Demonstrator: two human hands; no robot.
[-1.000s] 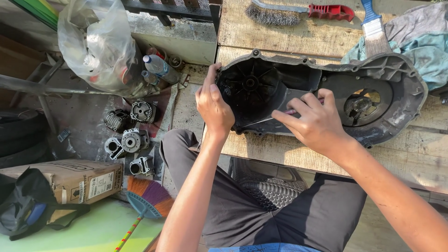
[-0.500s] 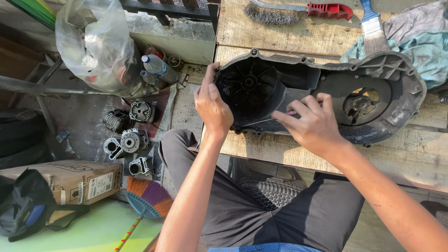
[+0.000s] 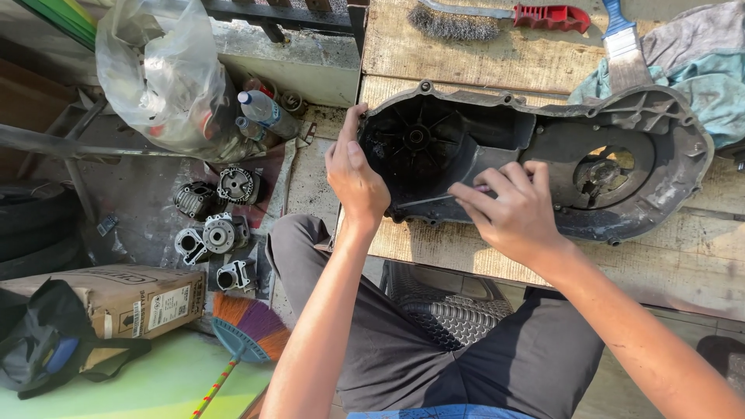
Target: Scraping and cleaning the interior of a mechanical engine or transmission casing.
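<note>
A large grey metal engine casing lies hollow side up on a wooden bench. My left hand grips the casing's left rim, thumb over the edge. My right hand rests inside the casing near its front wall, fingers curled on a thin tool whose tip points left; the tool is mostly hidden. The round left cavity is dark and greasy. A hole with a bearing seat shows at the right end.
A wire brush with a red handle, a paintbrush and rags lie at the bench's back. On the floor left are several engine cylinders, a plastic bag, a bottle, a cardboard box and a broom.
My right hand has slid slightly left along the casing's inner wall. My left hand keeps its grip on the rim.
</note>
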